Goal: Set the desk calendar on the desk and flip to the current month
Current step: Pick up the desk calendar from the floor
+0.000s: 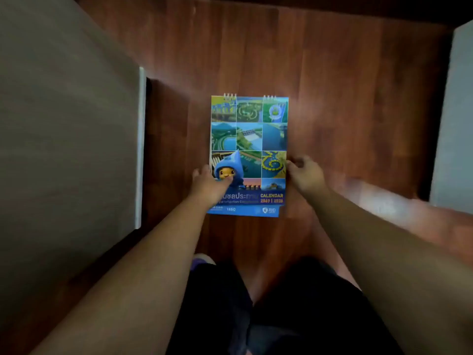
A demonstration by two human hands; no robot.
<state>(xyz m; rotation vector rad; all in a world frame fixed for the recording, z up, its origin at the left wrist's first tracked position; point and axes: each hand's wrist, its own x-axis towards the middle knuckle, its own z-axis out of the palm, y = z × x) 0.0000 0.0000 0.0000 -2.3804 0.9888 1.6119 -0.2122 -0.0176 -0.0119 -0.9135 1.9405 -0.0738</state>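
A blue desk calendar (249, 139) with a grid of aerial photos, a cartoon mascot and wire rings at its far edge shows its cover, above a reddish wooden floor. My left hand (208, 184) grips its lower left edge, thumb over the mascot. My right hand (305, 175) touches the right edge with fingers curled against it; whether it grips is unclear. Whether the calendar rests on the floor or is lifted off it is hard to tell.
A grey flat surface (64, 137) with a white edge, perhaps the desk, fills the left side. A pale panel (455, 119) stands at the right. My legs in dark shorts (268, 311) are at the bottom. Wooden floor (345, 85) surrounds the calendar.
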